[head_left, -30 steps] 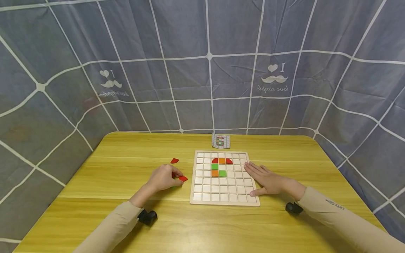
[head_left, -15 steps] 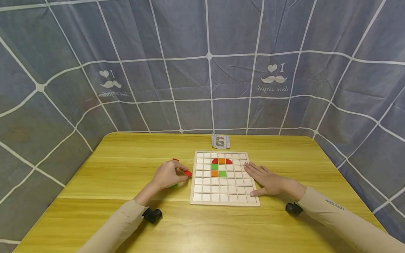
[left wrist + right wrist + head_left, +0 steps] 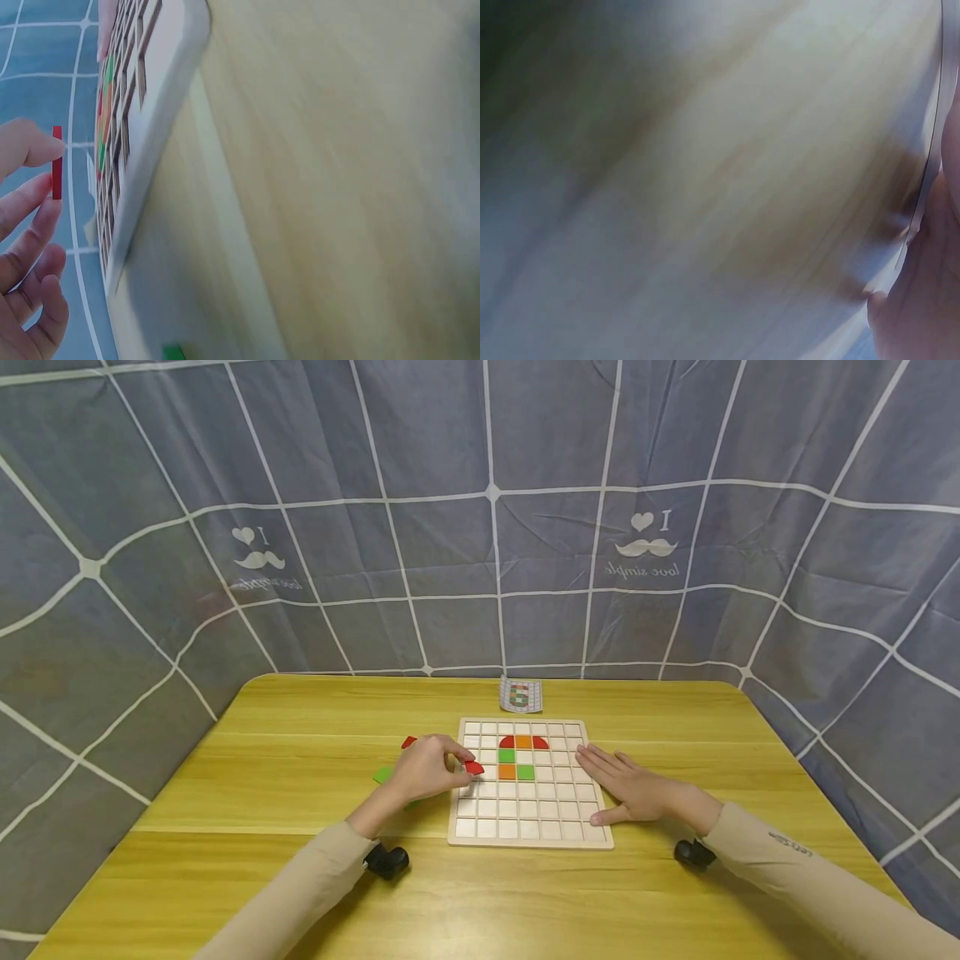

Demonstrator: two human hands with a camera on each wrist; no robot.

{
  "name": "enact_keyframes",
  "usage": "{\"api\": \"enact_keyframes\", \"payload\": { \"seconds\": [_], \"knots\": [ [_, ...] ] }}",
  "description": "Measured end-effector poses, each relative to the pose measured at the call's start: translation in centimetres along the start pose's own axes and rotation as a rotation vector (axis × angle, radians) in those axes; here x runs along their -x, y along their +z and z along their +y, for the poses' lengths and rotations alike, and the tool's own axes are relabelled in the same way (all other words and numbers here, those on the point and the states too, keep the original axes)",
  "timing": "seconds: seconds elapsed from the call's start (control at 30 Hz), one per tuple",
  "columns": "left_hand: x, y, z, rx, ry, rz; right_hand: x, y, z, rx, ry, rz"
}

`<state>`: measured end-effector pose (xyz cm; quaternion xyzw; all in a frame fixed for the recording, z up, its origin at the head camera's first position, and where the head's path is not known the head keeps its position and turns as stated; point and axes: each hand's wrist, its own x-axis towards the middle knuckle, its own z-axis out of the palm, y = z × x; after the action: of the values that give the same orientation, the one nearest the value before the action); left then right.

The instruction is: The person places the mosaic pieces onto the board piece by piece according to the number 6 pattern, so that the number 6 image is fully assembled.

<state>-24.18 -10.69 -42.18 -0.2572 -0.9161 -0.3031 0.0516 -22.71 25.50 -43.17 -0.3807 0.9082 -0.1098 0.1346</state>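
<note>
My left hand (image 3: 426,768) pinches a red quarter-round tile (image 3: 474,767) between thumb and fingertips. In the head view the tile is over the left columns of a wooden grid board (image 3: 531,843); in the left wrist view the red tile (image 3: 57,163) shows edge-on, apart from the board. Set in the board are two red rounded tiles with an orange tile (image 3: 523,742) between them, a green tile (image 3: 507,756), another orange tile (image 3: 507,772) and another green tile (image 3: 526,772). With fingers straight, my right hand (image 3: 633,785) rests on the board's right edge.
A small printed pattern card (image 3: 521,695) stands behind the board. Left of the board, partly behind the left hand, lie a red tile (image 3: 408,742) and a green tile (image 3: 383,774). A grey cloth with white lines (image 3: 360,552) hangs beyond the wooden table (image 3: 300,727).
My left hand has lifted the red tile from the table and carried it right, over the board's left side. A green tile at left has come into view. The right hand stays put.
</note>
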Motion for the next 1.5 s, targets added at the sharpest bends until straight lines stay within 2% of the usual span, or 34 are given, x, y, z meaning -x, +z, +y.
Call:
{"api": "enact_keyframes", "payload": {
  "seconds": [0.3, 0.63, 1.0, 1.17, 1.5],
  "knots": [
    [-2.0, 1.4, 1.8, -0.011, 0.051, -0.029, 0.0, 0.4, 0.5, -0.015, -0.035, 0.037],
    [-3.7, 2.9, 3.4, -0.008, 0.065, -0.077, -0.1, 0.2, 0.5, 0.014, -0.012, 0.008],
    [-5.2, 4.4, 4.5, -0.070, 0.035, -0.148, -0.4, -0.1, 0.5, 0.000, 0.013, -0.023],
    [-5.8, 4.8, 5.3, -0.092, 0.020, -0.159, -0.4, -0.1, 0.5, -0.009, 0.021, -0.026],
    [-6.9, 5.7, 6.0, -0.106, 0.033, -0.207, -0.3, -0.4, 0.5, -0.011, 0.022, -0.025]
  ]
}}
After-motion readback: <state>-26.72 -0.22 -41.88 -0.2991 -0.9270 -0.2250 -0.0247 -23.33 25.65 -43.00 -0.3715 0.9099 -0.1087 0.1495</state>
